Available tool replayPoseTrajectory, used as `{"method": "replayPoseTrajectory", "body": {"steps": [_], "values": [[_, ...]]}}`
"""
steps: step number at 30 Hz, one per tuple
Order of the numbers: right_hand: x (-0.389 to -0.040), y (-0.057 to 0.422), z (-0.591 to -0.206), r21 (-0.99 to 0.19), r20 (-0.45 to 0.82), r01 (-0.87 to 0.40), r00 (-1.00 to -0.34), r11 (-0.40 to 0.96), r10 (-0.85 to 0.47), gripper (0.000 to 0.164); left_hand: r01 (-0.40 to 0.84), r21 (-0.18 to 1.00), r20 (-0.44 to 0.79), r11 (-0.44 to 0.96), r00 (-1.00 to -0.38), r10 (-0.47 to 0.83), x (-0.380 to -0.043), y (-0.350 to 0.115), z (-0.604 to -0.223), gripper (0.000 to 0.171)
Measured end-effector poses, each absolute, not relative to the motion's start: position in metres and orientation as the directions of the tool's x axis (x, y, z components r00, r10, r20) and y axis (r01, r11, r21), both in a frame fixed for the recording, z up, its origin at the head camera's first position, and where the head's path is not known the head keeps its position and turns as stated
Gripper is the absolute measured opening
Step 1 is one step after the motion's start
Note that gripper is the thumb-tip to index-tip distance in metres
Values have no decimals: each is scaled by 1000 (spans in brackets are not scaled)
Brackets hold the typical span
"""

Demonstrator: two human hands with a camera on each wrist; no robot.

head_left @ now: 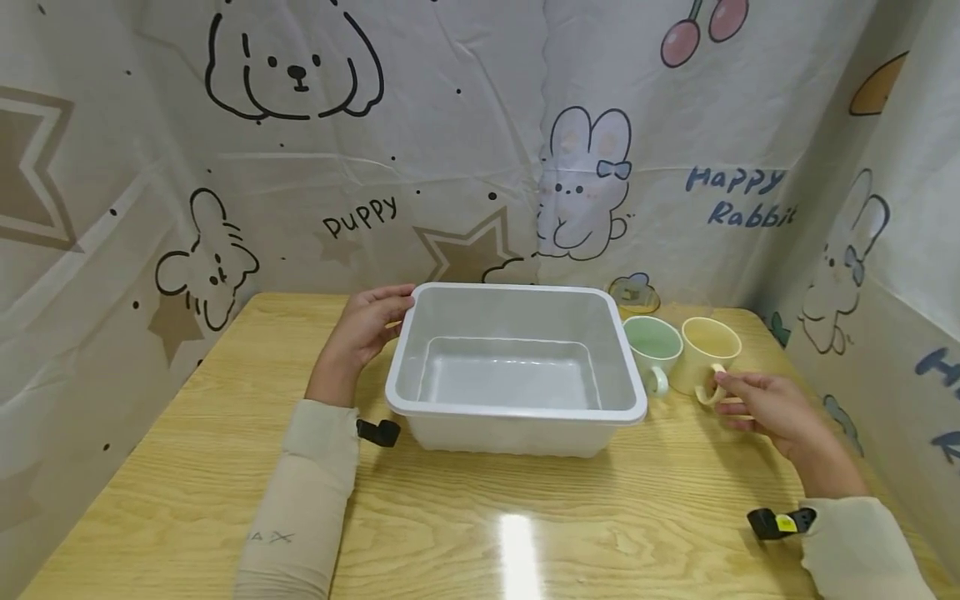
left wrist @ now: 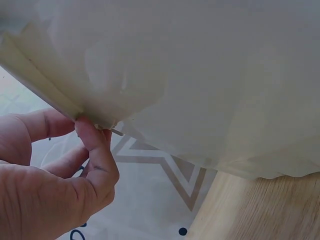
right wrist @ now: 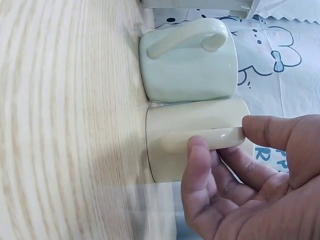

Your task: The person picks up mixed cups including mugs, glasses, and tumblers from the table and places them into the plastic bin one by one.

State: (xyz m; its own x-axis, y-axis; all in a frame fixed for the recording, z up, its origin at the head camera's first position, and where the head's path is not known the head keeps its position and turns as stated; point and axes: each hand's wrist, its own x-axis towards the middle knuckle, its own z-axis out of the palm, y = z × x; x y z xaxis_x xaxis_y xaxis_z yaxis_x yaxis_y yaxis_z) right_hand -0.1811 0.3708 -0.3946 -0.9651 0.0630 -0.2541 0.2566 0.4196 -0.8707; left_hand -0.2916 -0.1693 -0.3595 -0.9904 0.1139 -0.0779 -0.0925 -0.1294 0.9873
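Note:
A white rectangular plastic basin point(head_left: 510, 433) stands upright on the table. My left hand point(head_left: 367, 321) pinches its rim at the far left corner; the left wrist view shows the fingers point(left wrist: 97, 150) curled against that rim. To the right of the basin, a green mug point(head_left: 654, 342) and a yellow mug point(head_left: 693, 367) stand upright side by side, handles toward me. My right hand point(head_left: 772, 408) holds the yellow mug's handle point(right wrist: 205, 140) between thumb and fingers. In the right wrist view the green mug point(right wrist: 190, 75) sits right beside the yellow one.
The wooden table point(head_left: 427, 525) extends in front of the basin and to its left. Printed cloth point(head_left: 465, 125) hangs behind the table and along both sides, close to the mugs on the right. Black wrist cameras point(head_left: 378, 432) are strapped at both sleeves.

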Motion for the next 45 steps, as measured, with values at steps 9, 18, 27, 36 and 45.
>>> {"method": "replayPoseTrajectory", "body": {"steps": [9, 18, 27, 36, 45], "values": [[-181, 373, -390, -893, -253, 244, -967, 378, 28, 28, -105, 985, -89, -136, -989, 117, -292, -168, -359, 42], [-186, 375, -394, -970, -240, 235, -967, 59, -82, 22, -111, 983, -95, -145, -989, 110, -292, -169, -360, 41], [-187, 377, -394, -955, -266, 280, -955, -101, -129, 26, -124, 981, -108, -147, -988, 111, -291, -168, -359, 41], [-190, 383, -394, -932, -292, 316, -945, -179, -149, 31, -114, 979, -94, -169, -988, 122, -292, -168, -363, 41], [-191, 384, -390, -939, -321, 328, -944, -103, -79, 27, -112, 981, -93, -160, -988, 125, -292, -170, -361, 42]]}}
